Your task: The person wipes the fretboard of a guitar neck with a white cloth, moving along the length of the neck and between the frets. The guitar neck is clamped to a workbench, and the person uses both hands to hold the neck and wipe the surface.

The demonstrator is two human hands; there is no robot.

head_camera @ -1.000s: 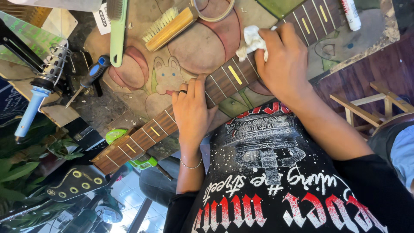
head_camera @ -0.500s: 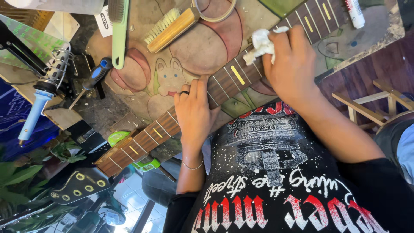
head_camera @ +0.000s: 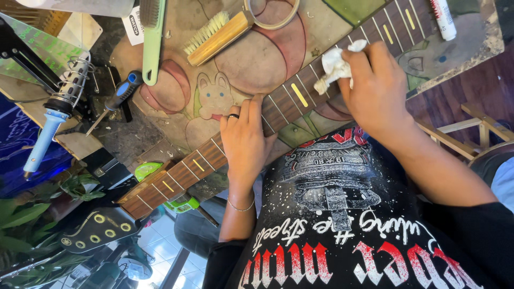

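A brown guitar neck [head_camera: 292, 99] with metal frets and yellow inlays lies diagonally across a worn workbench [head_camera: 251, 53]. My right hand [head_camera: 375, 88] presses a crumpled white cloth [head_camera: 334, 67] onto the fretboard near the upper right. Lower down the neck, my left hand [head_camera: 243, 142], wearing a dark ring and a thin bracelet, lies flat over the frets and holds the neck down. The black headstock [head_camera: 96, 230] with round tuner holes hangs past the bench at the lower left.
On the bench lie a wooden brush [head_camera: 217, 37], a green-handled brush [head_camera: 152, 37], a tape roll [head_camera: 270, 13], a blue-handled screwdriver [head_camera: 118, 99], a soldering iron [head_camera: 51, 126] in its coil stand and a white tube [head_camera: 443, 18]. A wooden frame [head_camera: 471, 126] stands at right.
My right hand with the cloth has slid a little down the fretboard. The left hand stays pressed on the neck.
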